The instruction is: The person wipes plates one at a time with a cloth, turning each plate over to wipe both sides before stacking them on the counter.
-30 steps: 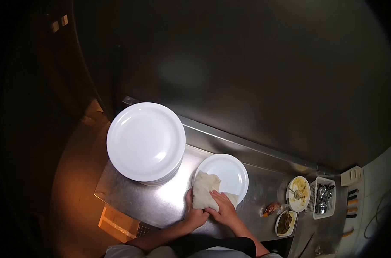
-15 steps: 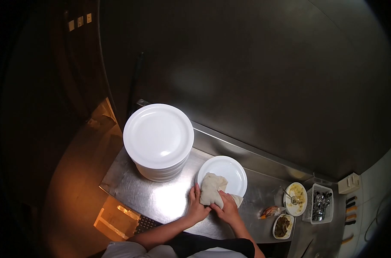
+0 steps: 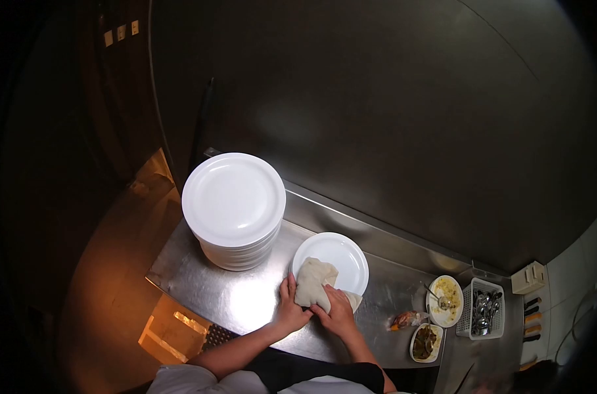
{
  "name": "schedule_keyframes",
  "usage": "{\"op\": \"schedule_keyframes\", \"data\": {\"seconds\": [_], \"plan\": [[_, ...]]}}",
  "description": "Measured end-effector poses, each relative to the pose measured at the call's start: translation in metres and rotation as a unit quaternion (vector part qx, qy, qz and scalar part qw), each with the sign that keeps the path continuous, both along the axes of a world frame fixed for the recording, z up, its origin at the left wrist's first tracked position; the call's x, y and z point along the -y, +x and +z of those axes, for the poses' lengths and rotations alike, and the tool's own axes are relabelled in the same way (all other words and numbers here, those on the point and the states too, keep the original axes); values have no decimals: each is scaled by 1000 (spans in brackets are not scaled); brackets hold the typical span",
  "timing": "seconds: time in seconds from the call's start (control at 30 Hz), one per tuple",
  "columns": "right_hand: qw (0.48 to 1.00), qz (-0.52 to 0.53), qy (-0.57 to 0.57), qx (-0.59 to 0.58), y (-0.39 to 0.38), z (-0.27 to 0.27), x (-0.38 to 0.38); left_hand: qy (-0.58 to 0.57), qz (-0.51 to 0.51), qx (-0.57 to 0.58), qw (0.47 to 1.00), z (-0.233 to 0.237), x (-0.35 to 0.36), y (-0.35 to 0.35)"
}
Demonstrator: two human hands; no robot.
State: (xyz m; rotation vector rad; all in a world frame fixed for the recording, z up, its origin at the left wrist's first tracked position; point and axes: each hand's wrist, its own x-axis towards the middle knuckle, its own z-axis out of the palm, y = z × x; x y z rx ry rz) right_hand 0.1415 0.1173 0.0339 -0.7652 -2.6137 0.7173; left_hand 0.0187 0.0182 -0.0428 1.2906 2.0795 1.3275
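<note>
A white plate [image 3: 351, 259] lies on the steel counter just ahead of me, with an off-white cloth [image 3: 315, 279] bunched over its near left part. My left hand [image 3: 290, 312] is at the plate's near left edge, its fingers along the rim beside the cloth and its thumb pointing right. My right hand [image 3: 338, 314] presses on the cloth, fingers closed over its near side. The cloth partly hides the plate's rim and the fingertips. To the left rises a tall stack of white plates [image 3: 234, 197].
Right along the steel counter [image 3: 370, 345] are a small wrapped packet [image 3: 408, 320], a bowl of dark food [image 3: 426, 343], a food-smeared bowl with a spoon [image 3: 453, 292], and a cutlery basket [image 3: 468, 322]. Knives [image 3: 532, 322] line the right wall. A dark blur [image 3: 545, 377] shows lower right.
The whole view has shifted slightly, so the counter things appear a little left and higher. Both hands keep their places at the plate and cloth. A dark blur has appeared at the lower right.
</note>
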Motion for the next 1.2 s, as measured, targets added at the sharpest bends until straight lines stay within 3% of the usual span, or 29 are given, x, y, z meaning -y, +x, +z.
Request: {"op": "schedule_keyframes", "data": {"seconds": [0.27,0.37,0.63,0.93,1.03,1.2], "plan": [[1000,7,5,-9,2,3,-2,-31,-9,-79,996,-1,-2,-3],[1000,-8,8,12,9,6,0,-30,10,41,999,23,2,-5],[987,-91,85,104,30,7,-65,-96,3,66,993,42,-1,-3],[982,-50,153,102,-18,-1,-115,-81,31,52,995,42,-4,0],[983,-30,162,75,-36,-9,-118,-101,30,110,988,55,-4,2],[990,57,129,32,-70,-22,-113,-71,69,112,989,32,-8,7]]}}
